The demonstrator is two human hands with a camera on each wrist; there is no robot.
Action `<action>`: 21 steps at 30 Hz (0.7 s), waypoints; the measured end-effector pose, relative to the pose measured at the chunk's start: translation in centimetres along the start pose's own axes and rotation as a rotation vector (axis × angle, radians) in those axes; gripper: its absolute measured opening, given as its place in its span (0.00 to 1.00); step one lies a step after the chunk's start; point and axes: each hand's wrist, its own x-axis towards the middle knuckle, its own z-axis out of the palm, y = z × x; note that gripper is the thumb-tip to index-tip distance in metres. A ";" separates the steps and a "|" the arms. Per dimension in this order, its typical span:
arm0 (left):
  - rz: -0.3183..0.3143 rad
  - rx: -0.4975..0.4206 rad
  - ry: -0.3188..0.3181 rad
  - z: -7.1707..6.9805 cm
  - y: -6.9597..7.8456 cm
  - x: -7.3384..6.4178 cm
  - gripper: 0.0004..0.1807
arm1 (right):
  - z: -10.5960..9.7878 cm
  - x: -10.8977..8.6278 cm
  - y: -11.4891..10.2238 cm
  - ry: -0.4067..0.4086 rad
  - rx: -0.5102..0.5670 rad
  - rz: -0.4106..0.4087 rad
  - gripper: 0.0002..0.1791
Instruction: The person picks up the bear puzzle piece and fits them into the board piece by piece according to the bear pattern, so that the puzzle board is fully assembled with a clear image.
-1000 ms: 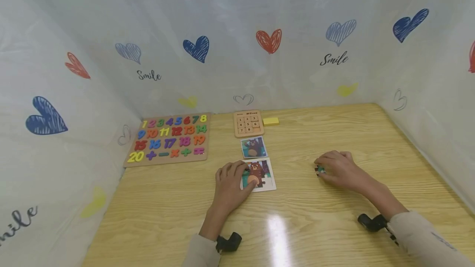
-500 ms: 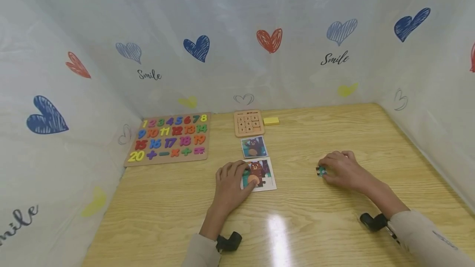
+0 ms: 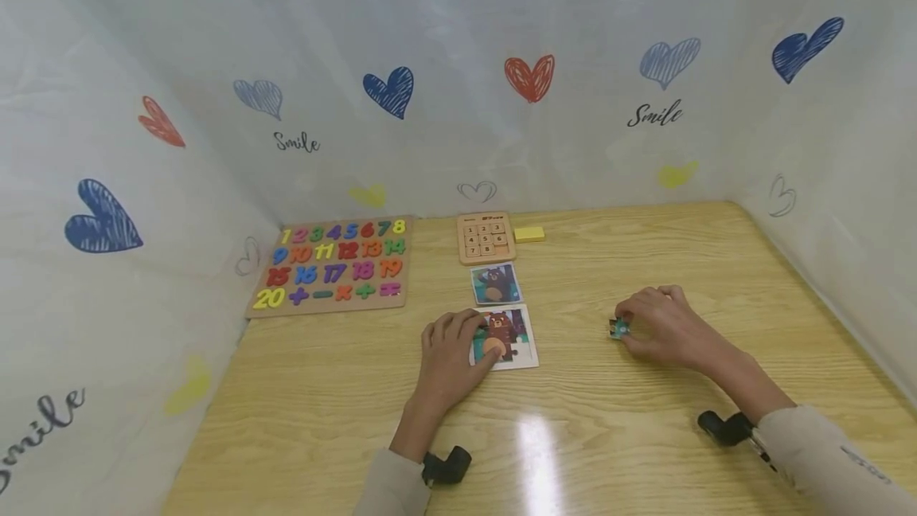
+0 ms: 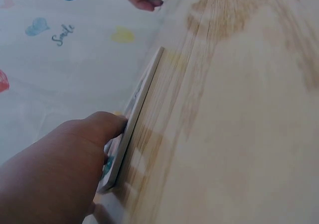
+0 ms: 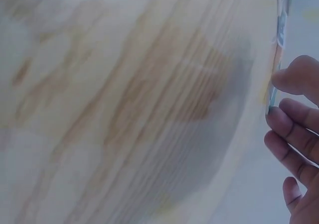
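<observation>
A jigsaw board (image 3: 528,361) with a white border lies mid-table, showing a brown bear picture with a white gap at its lower right. Over its left part rests my left hand (image 3: 447,357), the thumb touching the picture; in the left wrist view the thumb lies on the board's top face. To the right, my right hand (image 3: 659,326) pinches a small teal and brown jigsaw piece (image 3: 618,330) between thumb and fingers. In the right wrist view the piece (image 5: 272,98) shows edge-on at the fingertips.
A bear picture card (image 3: 496,283) lies just beyond the board. Behind it are a wooden number-slide puzzle (image 3: 509,257) and a yellow block (image 3: 529,235). At the left lies a board of coloured numbers (image 3: 329,308). White sheeting with printed hearts surrounds the table (image 3: 587,420).
In my right fingers the jigsaw piece has turned, and more of its teal face shows. My left hand stays on the board. The head view has shifted slightly.
</observation>
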 end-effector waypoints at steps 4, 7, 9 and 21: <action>-0.005 -0.004 -0.006 0.0 -0.1 0.1 0.30 | -0.2 0.6 -0.5 0.033 0.009 -0.038 0.12; -0.015 -0.004 -0.023 -0.1 -0.1 0.1 0.30 | -0.2 1.0 -0.9 0.041 0.019 -0.059 0.13; -0.020 -0.004 -0.031 -0.1 -0.1 0.1 0.30 | -0.2 1.2 -1.2 0.045 0.026 -0.069 0.13; -0.022 -0.008 -0.039 -0.2 0.0 0.1 0.31 | -0.1 2.4 -2.8 0.052 0.057 -0.111 0.13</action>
